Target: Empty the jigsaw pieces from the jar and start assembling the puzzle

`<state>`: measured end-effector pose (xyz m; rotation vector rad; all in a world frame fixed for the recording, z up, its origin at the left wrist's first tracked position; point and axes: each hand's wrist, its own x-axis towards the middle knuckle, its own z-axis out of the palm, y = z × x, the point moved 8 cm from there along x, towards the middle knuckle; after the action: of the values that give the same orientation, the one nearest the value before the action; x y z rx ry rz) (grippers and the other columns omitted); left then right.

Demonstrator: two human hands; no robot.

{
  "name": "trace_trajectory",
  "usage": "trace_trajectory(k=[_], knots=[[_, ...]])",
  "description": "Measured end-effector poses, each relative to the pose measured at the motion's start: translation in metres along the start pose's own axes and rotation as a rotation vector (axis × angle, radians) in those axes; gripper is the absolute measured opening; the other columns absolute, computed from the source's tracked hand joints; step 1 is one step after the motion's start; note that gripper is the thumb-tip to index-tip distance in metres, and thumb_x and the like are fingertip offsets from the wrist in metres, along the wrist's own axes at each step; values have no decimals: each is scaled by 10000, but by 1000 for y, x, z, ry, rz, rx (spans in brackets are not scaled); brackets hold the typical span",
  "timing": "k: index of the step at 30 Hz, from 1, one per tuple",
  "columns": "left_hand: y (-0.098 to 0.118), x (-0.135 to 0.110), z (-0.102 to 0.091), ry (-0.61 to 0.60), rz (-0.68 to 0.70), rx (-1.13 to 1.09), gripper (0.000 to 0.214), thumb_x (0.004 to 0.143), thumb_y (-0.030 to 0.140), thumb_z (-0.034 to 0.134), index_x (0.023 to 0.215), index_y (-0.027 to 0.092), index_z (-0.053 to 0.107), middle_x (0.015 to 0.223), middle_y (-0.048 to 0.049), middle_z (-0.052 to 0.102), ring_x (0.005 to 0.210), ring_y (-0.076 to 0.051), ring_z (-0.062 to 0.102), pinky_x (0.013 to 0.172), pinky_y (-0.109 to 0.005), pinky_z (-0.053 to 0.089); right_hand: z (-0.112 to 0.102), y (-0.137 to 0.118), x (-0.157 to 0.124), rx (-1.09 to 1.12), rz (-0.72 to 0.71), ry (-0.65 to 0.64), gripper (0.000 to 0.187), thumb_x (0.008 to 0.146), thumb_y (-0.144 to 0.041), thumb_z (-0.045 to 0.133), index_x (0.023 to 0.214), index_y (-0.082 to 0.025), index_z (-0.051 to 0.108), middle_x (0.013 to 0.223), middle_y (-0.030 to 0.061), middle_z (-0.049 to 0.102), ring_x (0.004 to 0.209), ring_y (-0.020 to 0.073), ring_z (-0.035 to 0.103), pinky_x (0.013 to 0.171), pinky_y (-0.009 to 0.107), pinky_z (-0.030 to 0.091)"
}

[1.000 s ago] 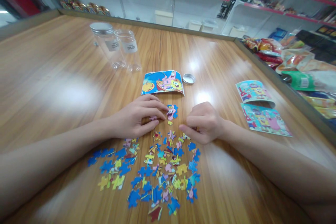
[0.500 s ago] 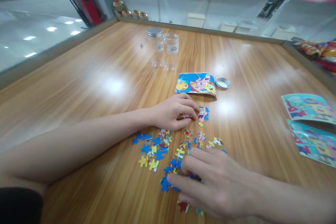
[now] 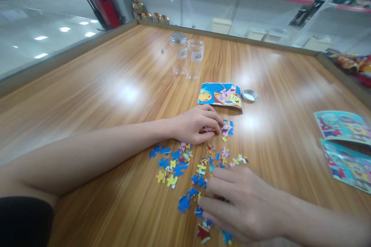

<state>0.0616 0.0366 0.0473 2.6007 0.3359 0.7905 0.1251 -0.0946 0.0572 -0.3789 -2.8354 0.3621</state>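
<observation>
My left hand (image 3: 194,123) rests on the wooden table (image 3: 116,85), fingers curled over a small pink puzzle piece, touching a joined cluster of pieces (image 3: 227,128). My right hand (image 3: 240,204) lies palm down with fingers stretched flat over the near part of the scattered puzzle pieces (image 3: 185,164). A curled picture sheet (image 3: 219,94) lies just beyond the left hand.
Two clear jars (image 3: 187,56) stand farther back, one lidded, one without; a loose metal lid (image 3: 249,95) lies beside the picture sheet. Two more picture sheets (image 3: 342,142) lie at the right. Snack packets (image 3: 352,63) and shelves border the table.
My right hand dropped from beside the joined cluster onto the near loose pieces and spread flat. The view swung left. My left hand stayed by the cluster.
</observation>
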Motion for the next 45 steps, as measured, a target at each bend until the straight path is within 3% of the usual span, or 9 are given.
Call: trace_trajectory(k=[5,7,17,27,38,45], knots=[[-1,0,0,3,-5,0,266,807,62,594,965,207,751,1143,-63,745,1050,-232,617,1015,-426,476,2,5,0,-28,33,1,224,1055,-232,454,1180,-206,638,836,9,585,680,156,440,551,324,244],[-1,0,1,2,-6,-1,264,805,61,594,963,204,750,1136,-65,746,1044,-233,620,1015,-429,476,4,7,1,-52,53,-28,239,1060,-261,451,1225,-227,621,848,9,578,673,157,432,547,319,237],[-1,-1,0,20,-25,-15,247,835,75,599,982,203,749,1148,-77,736,1078,-239,608,1026,-433,477,11,10,0,-44,112,-108,207,1041,-296,458,1061,-212,646,870,8,594,709,161,483,537,324,242],[-1,-3,1,-16,-39,-22,238,883,96,579,1027,202,736,1160,-69,718,1108,-239,580,1026,-439,476,17,17,-3,18,212,-150,261,1032,-434,470,1084,-216,603,936,6,626,801,168,557,572,321,312],[-2,-3,1,-11,-40,-24,250,879,99,581,1041,206,740,1154,-76,722,1096,-238,584,1016,-439,483,16,23,-1,139,280,-116,184,971,-368,559,1041,-210,620,917,7,645,791,163,576,624,303,388],[-3,-4,2,-13,-39,-24,244,881,109,585,1038,210,742,1156,-78,724,1097,-245,582,1011,-444,489,17,21,-3,119,255,-108,164,974,-341,537,936,-200,613,862,9,635,736,156,549,582,297,341]])
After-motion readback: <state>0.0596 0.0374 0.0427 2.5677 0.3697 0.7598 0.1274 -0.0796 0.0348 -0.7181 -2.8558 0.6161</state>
